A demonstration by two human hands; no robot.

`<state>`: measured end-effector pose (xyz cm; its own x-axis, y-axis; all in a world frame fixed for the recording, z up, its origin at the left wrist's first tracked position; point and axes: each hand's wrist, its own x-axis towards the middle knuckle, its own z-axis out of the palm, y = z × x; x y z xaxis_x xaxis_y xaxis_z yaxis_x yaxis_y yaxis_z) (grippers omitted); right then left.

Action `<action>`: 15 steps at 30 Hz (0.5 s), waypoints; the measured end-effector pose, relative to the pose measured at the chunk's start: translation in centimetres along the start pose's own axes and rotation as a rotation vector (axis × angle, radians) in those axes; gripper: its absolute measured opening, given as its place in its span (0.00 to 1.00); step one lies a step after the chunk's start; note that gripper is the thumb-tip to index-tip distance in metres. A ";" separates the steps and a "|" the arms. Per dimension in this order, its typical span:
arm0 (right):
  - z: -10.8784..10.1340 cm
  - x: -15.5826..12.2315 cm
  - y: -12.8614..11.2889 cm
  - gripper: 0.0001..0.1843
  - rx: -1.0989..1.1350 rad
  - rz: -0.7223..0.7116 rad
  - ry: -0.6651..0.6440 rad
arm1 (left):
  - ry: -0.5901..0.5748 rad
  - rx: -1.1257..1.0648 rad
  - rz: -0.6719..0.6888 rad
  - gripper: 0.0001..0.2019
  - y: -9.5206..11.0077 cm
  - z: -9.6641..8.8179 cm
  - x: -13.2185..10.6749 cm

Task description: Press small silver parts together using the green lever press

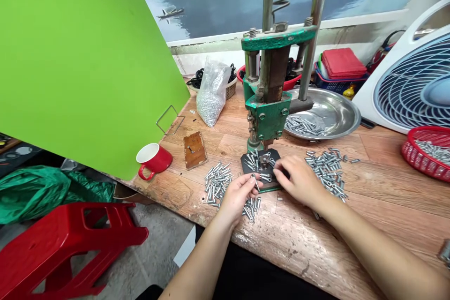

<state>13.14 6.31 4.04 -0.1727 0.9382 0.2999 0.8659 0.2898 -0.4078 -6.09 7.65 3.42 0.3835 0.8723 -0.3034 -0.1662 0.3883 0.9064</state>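
Many metal fittings [218, 181] | worn wood-grain tabletop [383, 201] | green panel [87, 61] | fan [438, 90]

Left of the fingers [246, 187] are a mug [160, 158] and, nearer them, a flat board [195, 151], with a panel [87, 65] farther left and a stool [42, 246] lower down, while beyond them to the right is a blue basket [335, 86] and, farther right, a fan [418, 75].

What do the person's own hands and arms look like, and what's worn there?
Left hand and right hand are ungloved; both forearms are bare, with no sleeve, watch or bracelet showing. Black clothing shows below.
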 end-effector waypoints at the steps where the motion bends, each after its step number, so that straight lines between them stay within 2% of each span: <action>1: 0.1 -0.7 -0.2 0.10 -0.010 0.004 -0.030 | -0.004 -0.012 -0.002 0.20 -0.1 0.0 -0.1; 4: 0.9 -2.0 -0.7 0.11 -0.051 0.036 -0.071 | -0.004 0.148 0.044 0.18 -0.6 0.1 -0.5; 7: 1.8 -2.2 -1.0 0.13 -0.090 0.077 -0.047 | -0.028 0.603 0.207 0.13 -1.0 0.2 -1.6; 10: 2.3 -1.9 -0.9 0.10 -0.111 0.098 -0.032 | -0.046 1.024 0.405 0.09 -0.9 0.2 -2.6; 12: 2.4 -1.9 -0.7 0.10 -0.090 0.107 -0.022 | 0.001 1.132 0.483 0.09 -0.4 0.1 -2.8; 15: 2.2 -2.1 -0.7 0.11 -0.044 0.107 -0.004 | 0.085 1.137 0.567 0.12 0.4 0.2 -2.3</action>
<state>11.87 4.51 1.83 -0.0798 0.9640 0.2536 0.8993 0.1793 -0.3988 -6.84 5.72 4.57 0.4483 0.8644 0.2276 0.5986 -0.4794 0.6418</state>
